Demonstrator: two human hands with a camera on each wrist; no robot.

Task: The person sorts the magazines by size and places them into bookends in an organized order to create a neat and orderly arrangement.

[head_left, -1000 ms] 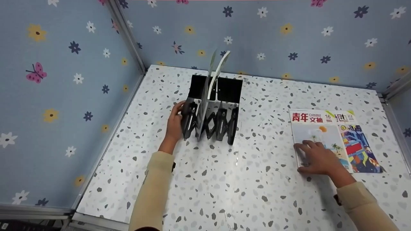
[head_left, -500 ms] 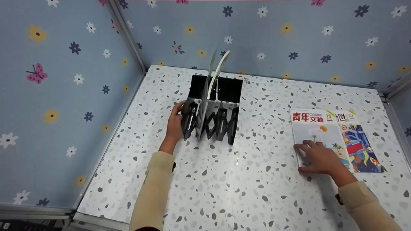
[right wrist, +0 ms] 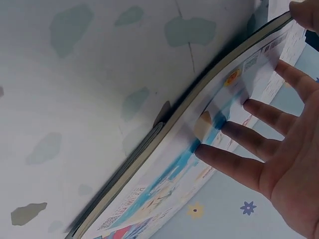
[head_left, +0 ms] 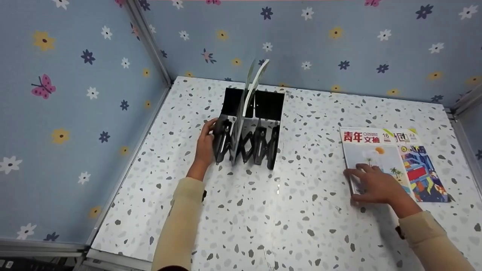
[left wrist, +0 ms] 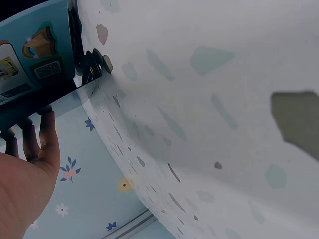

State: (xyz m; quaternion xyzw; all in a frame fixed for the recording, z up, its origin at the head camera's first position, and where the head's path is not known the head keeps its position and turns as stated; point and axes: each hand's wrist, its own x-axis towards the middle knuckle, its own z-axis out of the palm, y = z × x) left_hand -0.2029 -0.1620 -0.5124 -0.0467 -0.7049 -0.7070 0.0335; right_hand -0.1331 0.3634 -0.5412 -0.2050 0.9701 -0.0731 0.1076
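Observation:
A black expandable book rack [head_left: 260, 146] stands left of the table's middle, holding thin magazines [head_left: 253, 90] upright. My left hand [head_left: 205, 145] rests against the rack's left side. In the left wrist view its fingers [left wrist: 48, 137] touch the lower edge of a dark panel; its thumb is hidden. Right of the rack, a magazine with a beach cover [head_left: 371, 154] partly overlaps another with a colourful cover [head_left: 423, 173]. My right hand [head_left: 378, 186] lies on the beach-cover magazine. Its fingers [right wrist: 244, 139] are spread over the cover, and the thumb touches the edge.
The speckled white table [head_left: 293, 214] is enclosed by flower-patterned panels [head_left: 308, 45] at the back, left and right. Metal frame strips [head_left: 148, 41] run along the panel corners. A dark device [head_left: 30, 263] lies below the table at the lower left.
My right hand has shifted very slightly to the right, and its thumb sits a little lower at the magazine's edge. My left hand and the rack have stayed put.

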